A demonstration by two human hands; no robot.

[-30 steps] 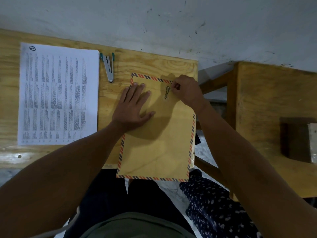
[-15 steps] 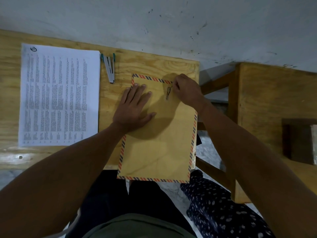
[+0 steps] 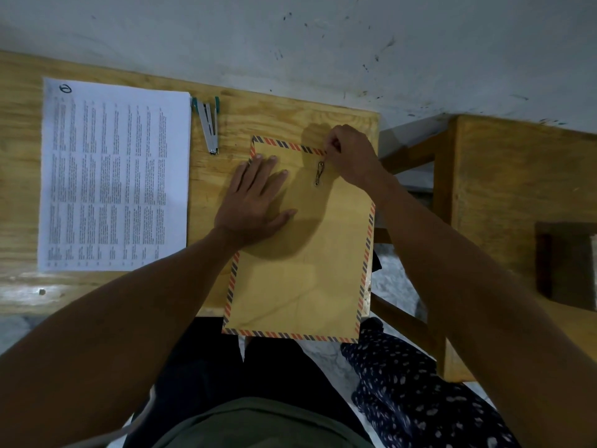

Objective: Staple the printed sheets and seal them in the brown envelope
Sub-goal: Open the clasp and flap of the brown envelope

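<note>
Right hand [image 3: 352, 156] now shifted up from beside the string clasp [image 3: 319, 173] to the striped top edge of the brown envelope [image 3: 300, 273], fingertips pinched together there, apparently on the string end, too small to confirm. Left hand [image 3: 255, 202] still spread flat, pressing the envelope's upper left onto the desk [image 3: 206, 202]. Probably unwinding the closure to open the flap. Printed sheets [image 3: 113, 176] lying well left of the envelope, stapler [image 3: 208, 126] just beside them, untouched. Stapling and sealing both apparently not yet done.
</note>
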